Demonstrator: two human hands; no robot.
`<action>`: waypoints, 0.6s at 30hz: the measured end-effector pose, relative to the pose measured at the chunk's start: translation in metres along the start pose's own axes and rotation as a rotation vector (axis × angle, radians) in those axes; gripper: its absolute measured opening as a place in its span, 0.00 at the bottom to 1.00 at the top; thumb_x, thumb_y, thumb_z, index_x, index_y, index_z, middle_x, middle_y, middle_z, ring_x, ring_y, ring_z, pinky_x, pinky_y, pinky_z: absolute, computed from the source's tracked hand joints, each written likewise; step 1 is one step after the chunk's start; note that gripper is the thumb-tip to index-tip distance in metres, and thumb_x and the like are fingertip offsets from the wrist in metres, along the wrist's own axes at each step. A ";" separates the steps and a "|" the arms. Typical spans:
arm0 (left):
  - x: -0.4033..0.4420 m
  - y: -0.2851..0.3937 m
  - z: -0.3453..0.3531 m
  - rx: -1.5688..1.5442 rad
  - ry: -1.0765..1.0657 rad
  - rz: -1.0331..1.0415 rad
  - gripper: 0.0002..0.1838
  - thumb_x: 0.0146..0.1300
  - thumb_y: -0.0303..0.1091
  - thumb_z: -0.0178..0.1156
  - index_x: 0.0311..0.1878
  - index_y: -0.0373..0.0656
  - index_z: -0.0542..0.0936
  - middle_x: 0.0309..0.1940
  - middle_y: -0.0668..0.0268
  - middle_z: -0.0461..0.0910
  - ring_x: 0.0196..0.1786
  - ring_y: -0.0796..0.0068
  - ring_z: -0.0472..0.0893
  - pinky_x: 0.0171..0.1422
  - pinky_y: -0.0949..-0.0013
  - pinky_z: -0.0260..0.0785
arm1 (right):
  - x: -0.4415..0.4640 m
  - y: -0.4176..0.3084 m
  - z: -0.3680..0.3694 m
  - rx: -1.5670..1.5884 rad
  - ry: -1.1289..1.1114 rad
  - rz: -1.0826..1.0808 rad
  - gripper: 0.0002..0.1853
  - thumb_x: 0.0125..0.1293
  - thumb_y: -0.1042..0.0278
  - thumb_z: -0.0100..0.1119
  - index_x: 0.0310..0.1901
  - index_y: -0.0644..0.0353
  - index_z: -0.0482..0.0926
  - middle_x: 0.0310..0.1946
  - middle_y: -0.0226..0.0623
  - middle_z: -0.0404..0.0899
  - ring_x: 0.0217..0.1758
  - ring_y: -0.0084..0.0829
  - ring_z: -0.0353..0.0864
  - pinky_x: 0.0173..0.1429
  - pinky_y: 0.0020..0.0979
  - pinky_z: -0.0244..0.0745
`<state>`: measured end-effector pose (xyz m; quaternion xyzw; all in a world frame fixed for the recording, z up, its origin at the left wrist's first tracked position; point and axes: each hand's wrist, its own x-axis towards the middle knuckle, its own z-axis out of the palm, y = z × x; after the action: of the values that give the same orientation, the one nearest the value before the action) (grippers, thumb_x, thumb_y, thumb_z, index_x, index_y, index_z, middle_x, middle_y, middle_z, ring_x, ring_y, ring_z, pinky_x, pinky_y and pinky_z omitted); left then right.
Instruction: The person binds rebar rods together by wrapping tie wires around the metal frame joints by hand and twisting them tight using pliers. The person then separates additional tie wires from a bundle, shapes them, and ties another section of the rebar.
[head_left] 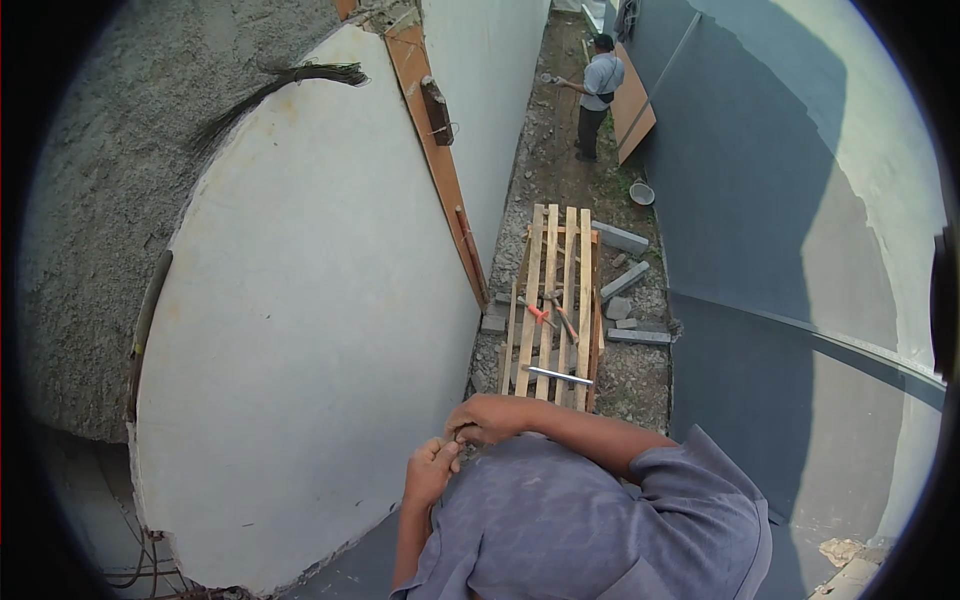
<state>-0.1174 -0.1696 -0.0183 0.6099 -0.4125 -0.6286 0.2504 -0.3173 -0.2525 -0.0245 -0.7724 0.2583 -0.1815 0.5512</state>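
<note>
Both hands are close together in front of my grey shirt, by the edge of the white wall panel (300, 300). My left hand (430, 470) is closed, thumb and fingers pinched together. My right hand (488, 418) reaches across from the right, its fingers curled down and meeting the left fingertips. A small dark bit shows between the fingers, too small to name. Beyond the hands is a slatted wooden scaffold (551, 262). On its slats lie a red-handled tool (538, 314), a hammer-like tool (566, 322) and a metal bar (558, 375).
A wooden board (432, 150) runs along the white wall. Loose grey blocks (625, 280) lie right of the scaffold. Farther down the narrow passage stand a person (600, 85), a leaning plywood sheet (632, 105) and a pale bucket (641, 193). A grey wall (740, 200) bounds the right.
</note>
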 end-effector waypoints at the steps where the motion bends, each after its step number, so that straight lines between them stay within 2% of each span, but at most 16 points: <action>1: 0.002 -0.001 0.000 0.042 0.016 0.001 0.12 0.73 0.36 0.56 0.38 0.37 0.80 0.21 0.70 0.76 0.21 0.85 0.67 0.25 0.78 0.57 | 0.000 0.004 0.003 -0.015 0.053 -0.032 0.12 0.61 0.72 0.61 0.46 0.64 0.83 0.35 0.47 0.83 0.38 0.45 0.83 0.45 0.40 0.75; 4: 0.005 0.002 0.004 0.053 0.028 0.014 0.12 0.73 0.35 0.56 0.38 0.37 0.81 0.21 0.70 0.76 0.20 0.86 0.66 0.24 0.78 0.56 | 0.001 0.008 0.000 -0.199 -0.032 -0.122 0.11 0.62 0.71 0.61 0.45 0.65 0.83 0.37 0.45 0.83 0.42 0.46 0.83 0.47 0.43 0.76; 7: 0.007 0.002 0.005 -0.015 0.023 0.014 0.12 0.73 0.35 0.56 0.36 0.36 0.81 0.21 0.71 0.77 0.21 0.85 0.68 0.26 0.77 0.59 | 0.001 0.001 -0.008 -0.252 -0.100 -0.045 0.11 0.62 0.68 0.60 0.42 0.65 0.84 0.37 0.45 0.83 0.42 0.46 0.82 0.46 0.43 0.76; 10: 0.009 -0.004 0.005 -0.041 0.013 0.003 0.13 0.73 0.35 0.56 0.37 0.35 0.82 0.22 0.71 0.78 0.23 0.85 0.70 0.29 0.77 0.62 | -0.001 -0.002 -0.010 -0.205 -0.055 -0.021 0.10 0.64 0.66 0.58 0.37 0.65 0.83 0.34 0.44 0.81 0.41 0.46 0.82 0.45 0.43 0.76; 13: 0.006 -0.002 0.010 -0.060 -0.011 0.028 0.13 0.74 0.36 0.54 0.41 0.34 0.82 0.24 0.70 0.79 0.25 0.84 0.71 0.32 0.77 0.65 | -0.003 0.002 -0.012 -0.280 -0.050 -0.099 0.09 0.63 0.66 0.59 0.33 0.64 0.81 0.32 0.43 0.80 0.39 0.45 0.81 0.45 0.42 0.76; 18: -0.001 -0.009 0.011 -0.132 -0.056 0.081 0.15 0.75 0.35 0.52 0.48 0.33 0.82 0.26 0.70 0.79 0.28 0.83 0.73 0.36 0.77 0.67 | -0.012 0.019 -0.015 -0.287 0.061 -0.151 0.08 0.62 0.67 0.62 0.32 0.63 0.79 0.31 0.42 0.79 0.39 0.45 0.80 0.47 0.41 0.76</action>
<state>-0.1268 -0.1619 -0.0262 0.5571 -0.4012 -0.6607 0.3035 -0.3391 -0.2619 -0.0378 -0.8545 0.2392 -0.2071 0.4120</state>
